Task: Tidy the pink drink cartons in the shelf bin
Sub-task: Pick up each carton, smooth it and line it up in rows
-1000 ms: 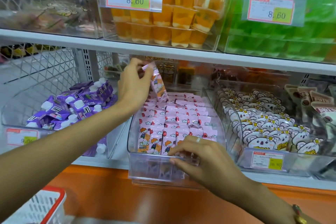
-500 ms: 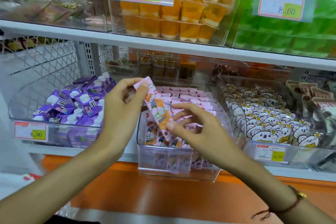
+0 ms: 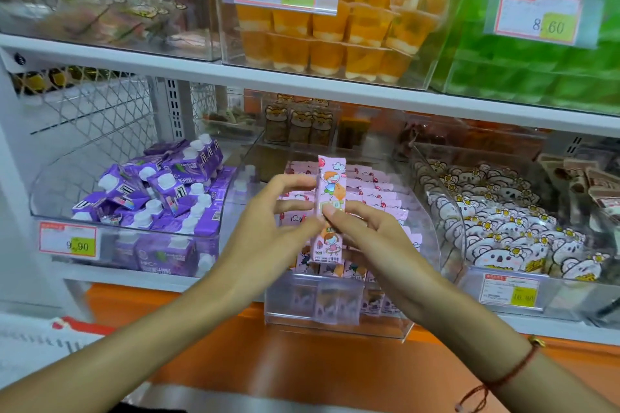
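Note:
A slim pink drink carton (image 3: 330, 191) with cartoon children printed on it stands upright in front of the clear shelf bin (image 3: 339, 315). My left hand (image 3: 268, 228) pinches its left side with thumb and fingers. From the right, my right hand (image 3: 365, 235) holds the carton's middle. Rows of several more pink cartons (image 3: 375, 191) lie in the bin behind my hands; their front rows are partly hidden by my fingers.
A bin of purple cartons (image 3: 157, 198) sits to the left and a bin of koala-print packs (image 3: 503, 228) to the right. The shelf above carries orange jelly cups (image 3: 335, 37) and green packs (image 3: 536, 70). An orange ledge (image 3: 268, 355) runs below.
My left hand brought the carton from the back of the bin down and forward. My right hand left the bin's front and took hold of it; the carton turned upright.

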### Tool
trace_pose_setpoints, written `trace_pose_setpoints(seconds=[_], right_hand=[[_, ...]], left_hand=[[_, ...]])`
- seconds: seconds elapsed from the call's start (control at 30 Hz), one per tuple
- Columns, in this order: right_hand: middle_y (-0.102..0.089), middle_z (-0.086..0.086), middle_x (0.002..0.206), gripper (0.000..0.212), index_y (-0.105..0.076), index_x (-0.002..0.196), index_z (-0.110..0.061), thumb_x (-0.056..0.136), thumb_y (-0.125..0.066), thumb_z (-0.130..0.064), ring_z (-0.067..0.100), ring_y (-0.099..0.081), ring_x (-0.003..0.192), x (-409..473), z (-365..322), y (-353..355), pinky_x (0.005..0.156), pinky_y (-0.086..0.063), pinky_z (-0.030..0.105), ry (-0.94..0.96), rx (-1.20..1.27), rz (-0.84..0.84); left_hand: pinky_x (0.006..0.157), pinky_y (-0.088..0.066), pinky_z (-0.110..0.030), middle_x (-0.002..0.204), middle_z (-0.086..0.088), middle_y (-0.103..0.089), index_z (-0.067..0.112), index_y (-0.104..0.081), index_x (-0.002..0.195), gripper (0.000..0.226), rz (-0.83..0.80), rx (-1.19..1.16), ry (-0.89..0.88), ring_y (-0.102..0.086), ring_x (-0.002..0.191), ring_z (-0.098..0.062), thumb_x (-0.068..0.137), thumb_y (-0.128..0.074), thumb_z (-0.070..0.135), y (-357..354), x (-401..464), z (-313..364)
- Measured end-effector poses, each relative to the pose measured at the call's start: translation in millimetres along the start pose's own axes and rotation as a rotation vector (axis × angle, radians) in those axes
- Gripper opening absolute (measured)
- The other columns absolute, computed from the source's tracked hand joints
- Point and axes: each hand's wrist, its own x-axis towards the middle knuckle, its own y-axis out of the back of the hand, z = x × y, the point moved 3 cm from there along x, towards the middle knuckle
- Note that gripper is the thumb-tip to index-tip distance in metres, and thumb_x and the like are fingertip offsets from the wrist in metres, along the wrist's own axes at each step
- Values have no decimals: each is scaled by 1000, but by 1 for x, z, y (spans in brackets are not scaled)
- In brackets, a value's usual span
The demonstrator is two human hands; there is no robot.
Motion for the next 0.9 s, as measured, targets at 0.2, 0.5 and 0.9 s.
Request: trace_pose_setpoints(seconds=[0.2,0.5,0.9], right_hand=[[-73,-8,82,9,-61,101,-20,95,-55,-24,3,-68,72,2,3,2,77,-53,25,-6,181,6],[-73,-1,106,25,-60,119,-15,95,-54,-17,10,-68,97,2,-11,19,85,-55,23,141,288,28],[-73,0,97,31,-64,117,-14,89,-63,-25,10,-67,78,-2,-15,28,72,-55,21,150,211,88]], left_hand=[[71,-50,-16,102,22,-58,38,-58,107,46,19,282,-181,-57,87,-1,73,-81,19,-12,-6,1],[93,-48,-25,118,30,-58,43,-49,117,25,-52,257,-203,-55,110,7,96,-53,29,-15,-1,0],[73,-54,-13,87,26,-70,40,-67,105,24,-44,71,-27,-64,79,5,82,-70,34,-14,5,6]])
